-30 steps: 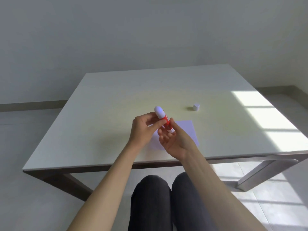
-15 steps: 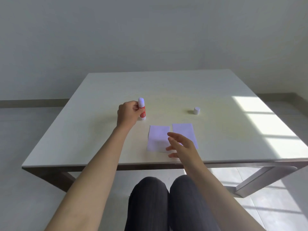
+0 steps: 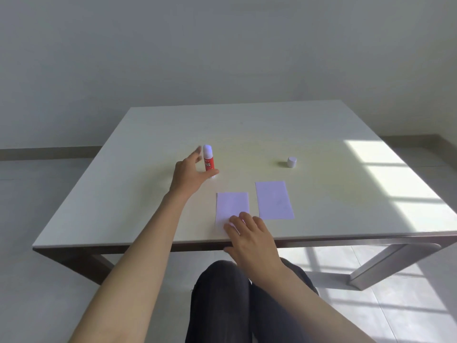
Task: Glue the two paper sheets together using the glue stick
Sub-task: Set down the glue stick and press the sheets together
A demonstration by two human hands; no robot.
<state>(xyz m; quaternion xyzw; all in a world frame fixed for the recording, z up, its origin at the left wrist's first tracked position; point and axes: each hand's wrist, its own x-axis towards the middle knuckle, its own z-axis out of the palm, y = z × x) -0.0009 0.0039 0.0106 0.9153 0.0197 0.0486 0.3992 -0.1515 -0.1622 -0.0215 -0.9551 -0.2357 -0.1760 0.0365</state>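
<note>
A red glue stick (image 3: pixel 208 160) with a white top stands upright on the table, left of the middle. My left hand (image 3: pixel 190 174) is just beside it, fingers spread, thumb near its base, not gripping it. Two pale lilac paper sheets lie side by side near the front edge: the left sheet (image 3: pixel 232 204) and the right sheet (image 3: pixel 274 199). My right hand (image 3: pixel 249 235) rests with its fingertips on the near end of the left sheet, fingers apart.
A small white cap (image 3: pixel 291 162) stands on the white table (image 3: pixel 321 134) to the right of the glue stick. Bright sunlight patches fall across the table's right side. My knees are under the front edge.
My left hand carried the glue stick from above the sheets to the left, stood it on the table and let go. My right hand dropped onto the left sheet.
</note>
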